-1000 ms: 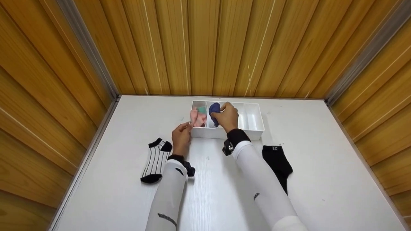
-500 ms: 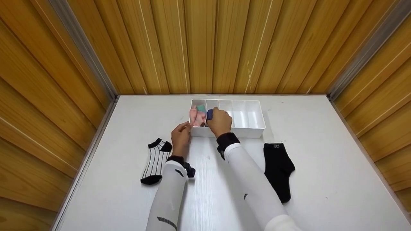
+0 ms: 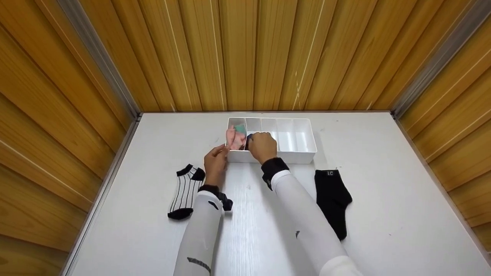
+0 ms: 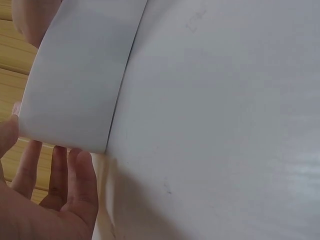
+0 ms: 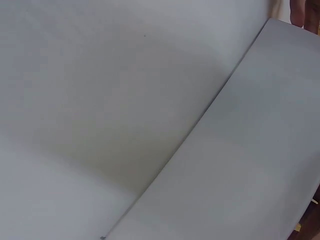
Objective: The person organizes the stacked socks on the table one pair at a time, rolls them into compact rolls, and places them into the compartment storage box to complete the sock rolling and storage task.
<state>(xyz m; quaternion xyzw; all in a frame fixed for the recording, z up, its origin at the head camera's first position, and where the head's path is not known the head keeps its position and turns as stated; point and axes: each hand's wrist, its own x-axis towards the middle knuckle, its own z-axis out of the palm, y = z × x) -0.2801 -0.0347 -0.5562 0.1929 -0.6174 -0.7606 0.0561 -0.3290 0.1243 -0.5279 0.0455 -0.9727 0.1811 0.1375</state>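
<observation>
A white divided box (image 3: 272, 157) stands near the back of the table. My left hand (image 3: 215, 163) grips its front left corner, thumb by the rim and fingers against the end wall, as the left wrist view shows on the box (image 4: 80, 75). My right hand (image 3: 263, 146) reaches down into the second compartment from the left and holds a bunched dark blue sock (image 3: 249, 137). Most of that sock and the fingertips are hidden by the hand and the front wall. Bunched pink sock fabric (image 3: 235, 139) with a green part (image 3: 240, 128) fills the leftmost compartment.
A white sock with black stripes (image 3: 185, 193) lies flat left of the left forearm. Flat on the right lies a black sock (image 3: 333, 201), partly beside the right sleeve. Wood-patterned walls (image 3: 245, 57) enclose the table (image 3: 383, 184) at the back and sides.
My right hand has moved left and down into the second compartment, lowering the blue sock from above the box. The left hand stays at the box corner.
</observation>
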